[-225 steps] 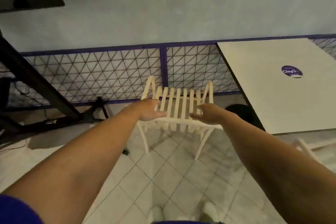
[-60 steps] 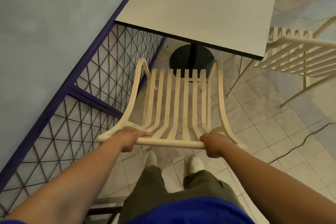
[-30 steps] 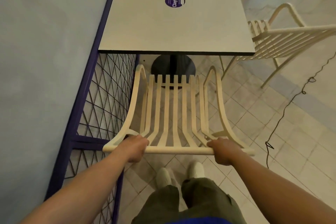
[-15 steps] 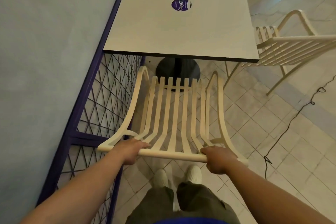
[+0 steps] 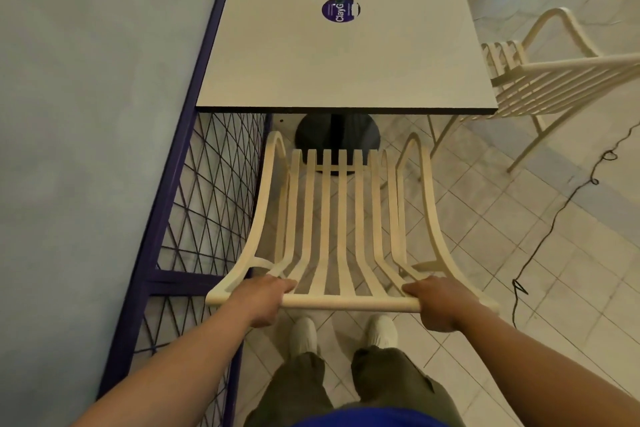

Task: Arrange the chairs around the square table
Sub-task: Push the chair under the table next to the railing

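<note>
Cream chair [image 5: 341, 218] sat just before the table [image 5: 332, 55], slats pointing at it | left hand [image 5: 261, 300] and right hand [image 5: 438, 302] both gripped its top bar, equally near | push goes straight ahead.

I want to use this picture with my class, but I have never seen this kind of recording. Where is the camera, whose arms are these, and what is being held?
The camera sits on a person's head and looks down, so you see their own arms, legs and shoes. The left hand and the right hand each grip the top rail of a cream slatted chair, which faces the near edge of the square table. On the tabletop lies only a round purple sticker. A second chair stands at the table's right side. A purple mesh fence runs along the left, and a black cable trails across the tiled floor.
</note>
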A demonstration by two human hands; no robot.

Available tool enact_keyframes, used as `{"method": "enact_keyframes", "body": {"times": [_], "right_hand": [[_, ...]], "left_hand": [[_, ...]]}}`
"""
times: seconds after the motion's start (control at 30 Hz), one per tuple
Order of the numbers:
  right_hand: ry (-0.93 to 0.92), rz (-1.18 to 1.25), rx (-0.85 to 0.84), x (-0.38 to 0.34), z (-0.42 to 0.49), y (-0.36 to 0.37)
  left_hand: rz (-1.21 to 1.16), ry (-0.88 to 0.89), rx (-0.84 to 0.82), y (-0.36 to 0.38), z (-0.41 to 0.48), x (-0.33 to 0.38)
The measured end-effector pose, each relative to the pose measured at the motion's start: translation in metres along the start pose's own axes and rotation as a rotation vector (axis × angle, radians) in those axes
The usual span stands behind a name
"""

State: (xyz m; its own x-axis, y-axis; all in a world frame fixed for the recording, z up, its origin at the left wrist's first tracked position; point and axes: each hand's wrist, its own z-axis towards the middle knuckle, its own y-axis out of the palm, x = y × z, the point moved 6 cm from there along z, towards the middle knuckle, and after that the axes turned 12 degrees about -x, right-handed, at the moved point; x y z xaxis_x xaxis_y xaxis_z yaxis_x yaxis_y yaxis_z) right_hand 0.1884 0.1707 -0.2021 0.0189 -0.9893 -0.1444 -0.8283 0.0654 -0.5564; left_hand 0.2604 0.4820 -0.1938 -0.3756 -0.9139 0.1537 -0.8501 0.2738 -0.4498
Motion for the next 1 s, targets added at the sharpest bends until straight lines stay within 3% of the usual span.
{"method": "enact_keyframes", "body": {"times": [0.43, 1.0], "right_hand": [[-0.006, -0.033, -0.027, 0.000, 0.006, -0.001], [-0.034, 0.007, -0.016, -0.011, 0.025, -0.033]], "left_hand": [[-0.021, 0.057, -0.049, -0.001, 0.001, 0.004], [-0.034, 0.067, 0.007, -0.033, 0.007, -0.014]]}}
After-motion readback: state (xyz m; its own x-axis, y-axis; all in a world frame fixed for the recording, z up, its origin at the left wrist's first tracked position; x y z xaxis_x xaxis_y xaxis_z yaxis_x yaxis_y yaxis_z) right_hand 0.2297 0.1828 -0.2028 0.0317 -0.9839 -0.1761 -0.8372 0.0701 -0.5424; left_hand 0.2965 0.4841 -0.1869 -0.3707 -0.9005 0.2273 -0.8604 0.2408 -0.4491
